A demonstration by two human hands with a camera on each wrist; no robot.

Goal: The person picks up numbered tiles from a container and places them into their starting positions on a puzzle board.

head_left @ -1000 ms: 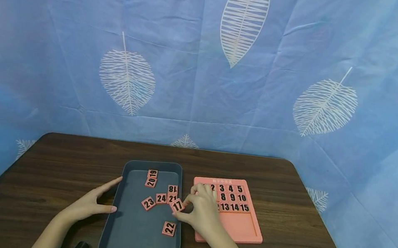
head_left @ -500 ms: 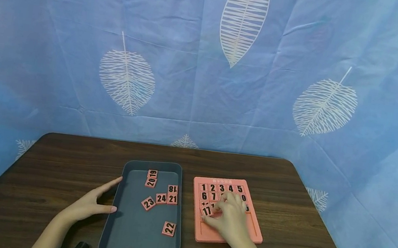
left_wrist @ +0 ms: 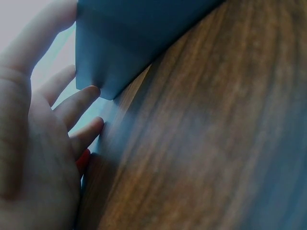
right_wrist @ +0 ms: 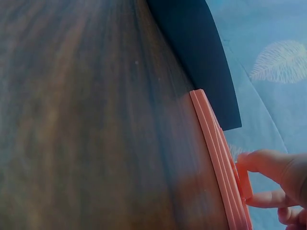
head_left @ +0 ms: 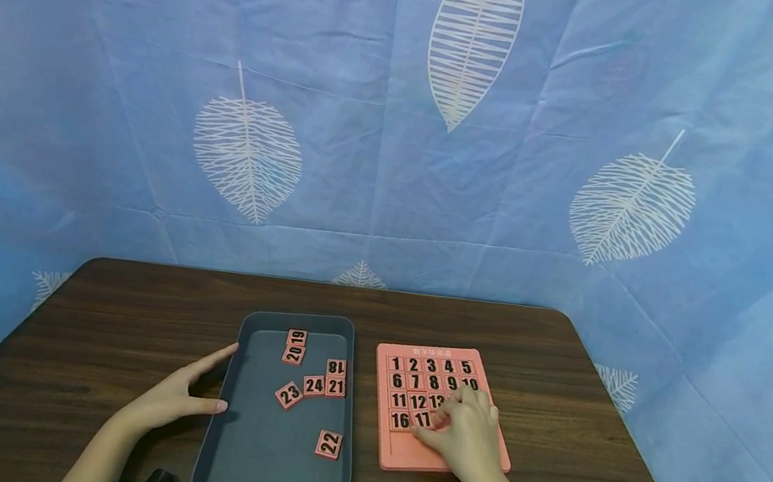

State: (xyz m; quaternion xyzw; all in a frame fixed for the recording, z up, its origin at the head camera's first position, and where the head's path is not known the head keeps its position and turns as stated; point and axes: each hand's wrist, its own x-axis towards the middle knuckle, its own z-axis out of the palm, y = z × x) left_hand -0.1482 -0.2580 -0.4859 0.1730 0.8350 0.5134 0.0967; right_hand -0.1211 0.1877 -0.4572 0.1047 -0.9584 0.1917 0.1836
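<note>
In the head view, my right hand [head_left: 470,438] pinches the pink number tile 17 [head_left: 421,419] between thumb and finger, just right of tile 16 [head_left: 400,420] on the pink number puzzle board [head_left: 412,460]. From the right wrist, that tile [right_wrist: 244,181] looks tilted against the board's top. Part of the board's rows lies hidden behind the hand. My left hand [head_left: 162,400] has its fingers extended, thumb and fingertip touching the left wall of the dark grey tray [head_left: 239,470]. The left wrist view shows the fingers spread beside the tray wall [left_wrist: 124,48].
Loose tiles lie in the tray, among them 22 [head_left: 329,444], 23 [head_left: 289,395], 24 [head_left: 314,385] and 19 [head_left: 296,337]. Tray and board stand side by side on a dark wooden table [head_left: 584,462]. A blue leaf-patterned cloth [head_left: 337,169] hangs behind.
My right hand has carried tile 17 rightward from over the tray's right side to the board, beside tile 16. The left hand and the tray have stayed put.
</note>
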